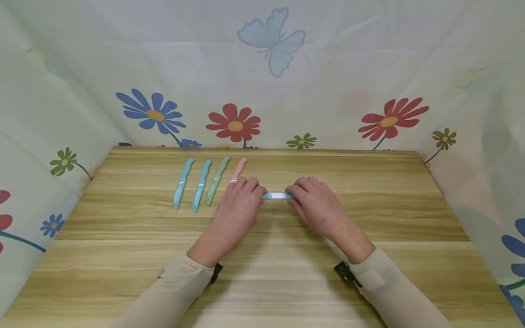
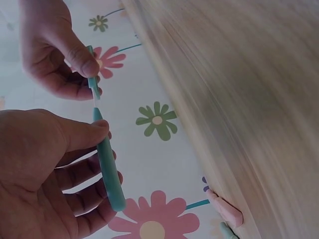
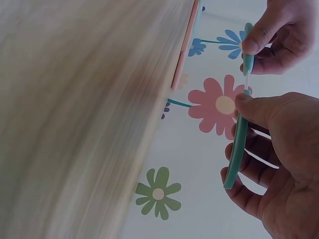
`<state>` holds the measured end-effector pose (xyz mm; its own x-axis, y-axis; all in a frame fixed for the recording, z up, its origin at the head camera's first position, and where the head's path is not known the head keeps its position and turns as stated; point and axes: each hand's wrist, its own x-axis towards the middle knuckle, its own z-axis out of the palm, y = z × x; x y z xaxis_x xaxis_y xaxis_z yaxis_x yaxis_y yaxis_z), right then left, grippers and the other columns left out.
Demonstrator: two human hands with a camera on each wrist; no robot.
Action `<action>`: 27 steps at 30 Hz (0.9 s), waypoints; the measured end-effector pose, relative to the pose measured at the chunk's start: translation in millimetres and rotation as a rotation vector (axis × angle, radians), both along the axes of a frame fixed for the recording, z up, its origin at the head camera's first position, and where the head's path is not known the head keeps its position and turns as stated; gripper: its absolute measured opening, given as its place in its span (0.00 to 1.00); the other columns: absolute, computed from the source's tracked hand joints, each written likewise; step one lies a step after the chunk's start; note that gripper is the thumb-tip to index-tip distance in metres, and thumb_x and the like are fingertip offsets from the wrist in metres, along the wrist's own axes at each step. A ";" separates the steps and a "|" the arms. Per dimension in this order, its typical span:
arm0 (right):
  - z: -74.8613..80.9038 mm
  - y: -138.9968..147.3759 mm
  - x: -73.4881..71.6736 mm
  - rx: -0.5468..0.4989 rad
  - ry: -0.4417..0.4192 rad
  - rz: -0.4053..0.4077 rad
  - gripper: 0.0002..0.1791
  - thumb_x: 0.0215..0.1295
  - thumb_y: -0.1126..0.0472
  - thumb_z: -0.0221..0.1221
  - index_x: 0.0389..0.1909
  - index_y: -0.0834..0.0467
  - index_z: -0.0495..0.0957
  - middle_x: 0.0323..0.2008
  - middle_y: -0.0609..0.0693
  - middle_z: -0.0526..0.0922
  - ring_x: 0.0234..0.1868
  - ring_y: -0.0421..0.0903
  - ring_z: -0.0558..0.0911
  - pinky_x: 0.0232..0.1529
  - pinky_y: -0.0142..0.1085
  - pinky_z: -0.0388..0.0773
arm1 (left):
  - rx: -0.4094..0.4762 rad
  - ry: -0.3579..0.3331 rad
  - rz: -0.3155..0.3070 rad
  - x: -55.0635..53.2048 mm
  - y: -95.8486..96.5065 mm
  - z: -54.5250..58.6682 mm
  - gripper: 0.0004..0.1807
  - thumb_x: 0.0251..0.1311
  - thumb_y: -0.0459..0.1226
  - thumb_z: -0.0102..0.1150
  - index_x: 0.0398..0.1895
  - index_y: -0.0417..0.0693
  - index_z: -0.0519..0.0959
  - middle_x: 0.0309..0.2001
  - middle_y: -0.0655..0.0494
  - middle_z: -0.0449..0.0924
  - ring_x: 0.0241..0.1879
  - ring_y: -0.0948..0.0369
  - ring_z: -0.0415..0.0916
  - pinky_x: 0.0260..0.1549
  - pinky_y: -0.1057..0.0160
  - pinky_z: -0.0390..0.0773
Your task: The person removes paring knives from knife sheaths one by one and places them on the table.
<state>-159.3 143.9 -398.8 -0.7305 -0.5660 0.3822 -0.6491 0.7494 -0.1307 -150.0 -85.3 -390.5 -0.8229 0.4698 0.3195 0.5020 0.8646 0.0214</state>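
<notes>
Teal knife [image 1: 277, 195], partly uncovered, held clear of the desk [image 1: 123, 255].
Left hand [image 1: 239, 202] grips the handle [image 2: 110, 174], right hand [image 1: 320, 205] the cover [image 3: 238, 149]; bare blade [image 3: 246, 81] shows between. Judged light, stiff and smooth enough to slip; take hold by handle and cover only, keeping off the blade.

Long beige slvs [image 1: 172, 294] w/ small blk fitting [image 1: 346, 273] ea. side

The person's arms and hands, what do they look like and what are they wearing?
The bare left hand and bare right hand wear no gloves. The left arm has a plain, long beige cloth sleeve; the right has a matching beige sleeve. A small black piece shows at the left cuff, another at the right.
</notes>
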 end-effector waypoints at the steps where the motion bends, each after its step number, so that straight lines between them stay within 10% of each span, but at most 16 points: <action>1: 0.1 0.0 0.0 0.000 -0.002 -0.002 0.15 0.69 0.58 0.72 0.52 0.59 0.86 0.47 0.51 0.83 0.45 0.51 0.78 0.41 0.44 0.79 | 0.001 -0.002 0.002 -0.1 -0.2 0.0 0.12 0.66 0.37 0.74 0.50 0.43 0.88 0.42 0.52 0.80 0.42 0.53 0.74 0.43 0.55 0.79; 27: -3.3 2.5 -3.4 0.008 -0.016 -0.023 0.14 0.70 0.59 0.72 0.52 0.59 0.86 0.47 0.52 0.83 0.47 0.52 0.79 0.44 0.46 0.80 | 0.000 -0.014 0.038 -2.3 -5.1 -0.5 0.12 0.64 0.33 0.75 0.48 0.41 0.87 0.42 0.50 0.80 0.45 0.50 0.76 0.41 0.52 0.78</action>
<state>-162.7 146.4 -402.1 -0.7496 -0.5516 0.3658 -0.6293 0.7653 -0.1354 -152.2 -90.5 -391.1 -0.8447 0.4377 0.3081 0.4681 0.8832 0.0285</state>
